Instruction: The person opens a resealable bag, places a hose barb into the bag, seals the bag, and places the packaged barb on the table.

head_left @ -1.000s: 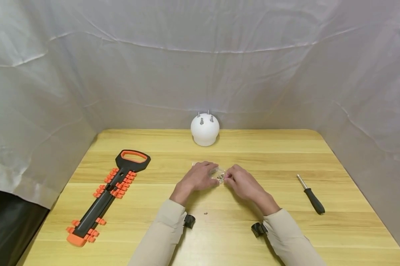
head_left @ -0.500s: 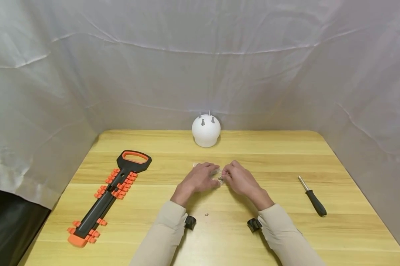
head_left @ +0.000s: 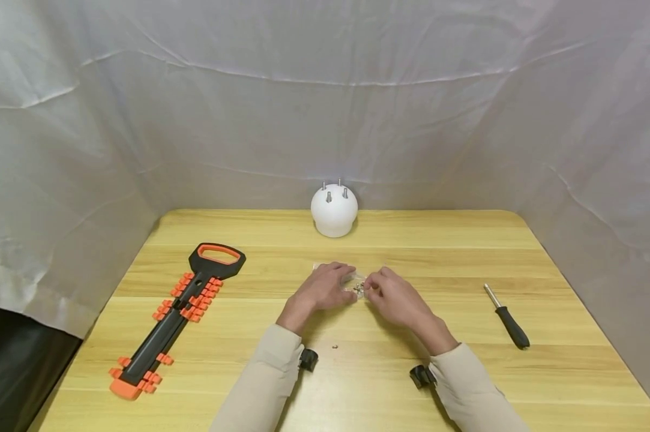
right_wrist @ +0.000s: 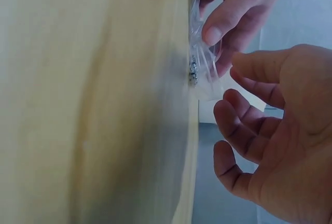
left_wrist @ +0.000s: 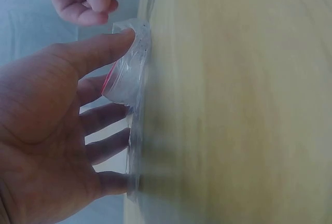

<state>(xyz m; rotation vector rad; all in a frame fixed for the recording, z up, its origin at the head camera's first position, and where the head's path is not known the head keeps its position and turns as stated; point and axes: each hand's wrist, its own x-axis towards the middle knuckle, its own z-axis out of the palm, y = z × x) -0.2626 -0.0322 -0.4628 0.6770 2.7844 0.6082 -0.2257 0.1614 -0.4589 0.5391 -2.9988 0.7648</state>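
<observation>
A clear plastic zip bag (head_left: 349,279) lies on the table between the hands, with several small metal pieces (right_wrist: 193,71) inside it. My left hand (head_left: 325,288) rests on the bag. In the left wrist view its fingers are spread and fairly straight along the plastic (left_wrist: 128,71), and the thumb lies at the bag's mouth beside a red strip. My right hand (head_left: 399,301) is close beside the bag's right end. In the right wrist view its fingers (right_wrist: 233,125) are loosely bent, thumb and index tips near each other, with nothing visible between them.
One tiny metal piece (head_left: 335,346) lies nearer the front of the table. A black-handled screwdriver-like tool (head_left: 507,318) lies at the right. On the left is a black tool with orange clips (head_left: 176,318). A white ball-shaped object (head_left: 334,213) with metal pegs stands at the back.
My right hand reached left into the bag's end half a second ago, then drew back to the right, uncovering the metal pieces. My left hand has stayed in place.
</observation>
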